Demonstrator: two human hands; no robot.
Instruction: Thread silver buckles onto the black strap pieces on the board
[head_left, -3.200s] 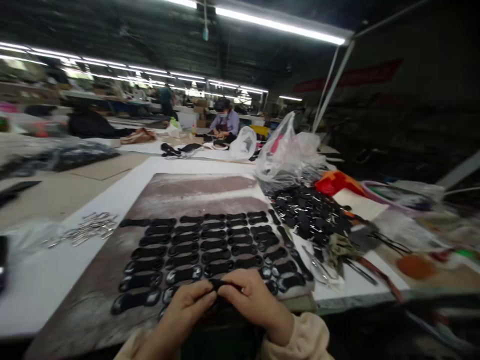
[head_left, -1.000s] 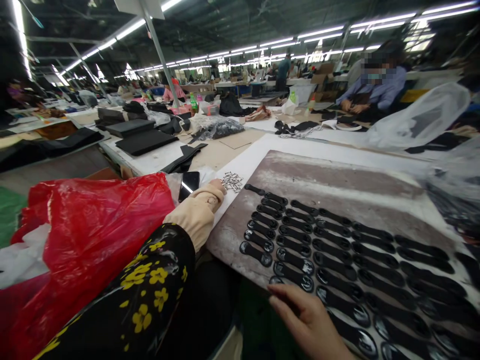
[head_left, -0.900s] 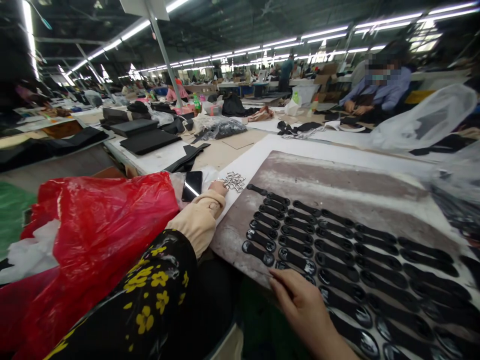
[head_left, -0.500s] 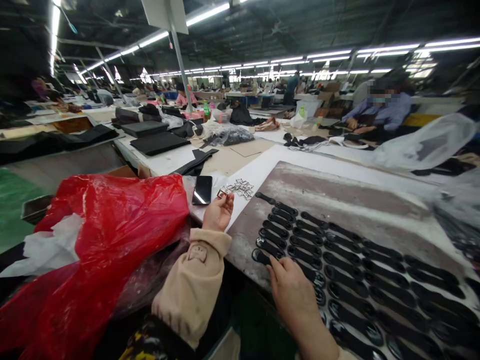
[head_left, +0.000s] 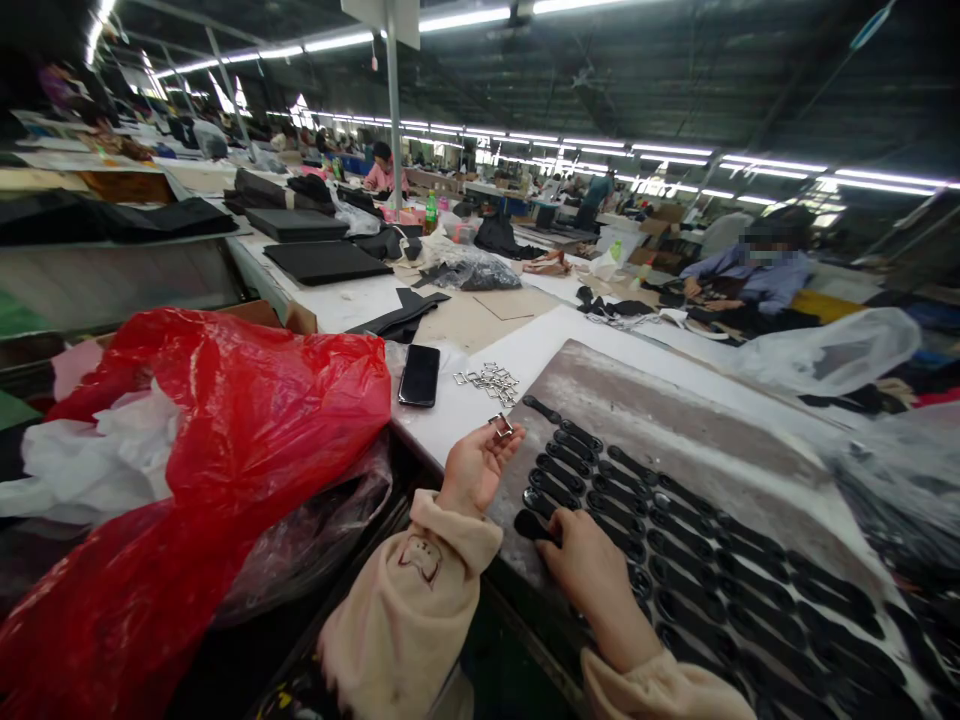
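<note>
A small metal buckle [head_left: 501,427] is pinched in the fingertips of my left hand [head_left: 476,465], palm turned up. Just beyond it lies a loose pile of metal buckles [head_left: 491,383] on the white table. My right hand [head_left: 589,560] has its fingers closed on a black strap [head_left: 531,526] at the near left end of the rows. Several more black straps [head_left: 686,545], narrow with rounded ends, lie in rows on a worn grey-brown board [head_left: 622,385].
A black phone [head_left: 419,376] lies left of the buckles. Red plastic [head_left: 262,400] bulges at the table's left edge. Black flat pieces [head_left: 326,262] and a clear bag [head_left: 480,272] sit farther back. A person [head_left: 757,270] works at the right rear.
My left hand with the buckle has moved right and nearer, away from the pile towards the straps. My right hand's fingers have curled over the near strap. The camera view has shifted.
</note>
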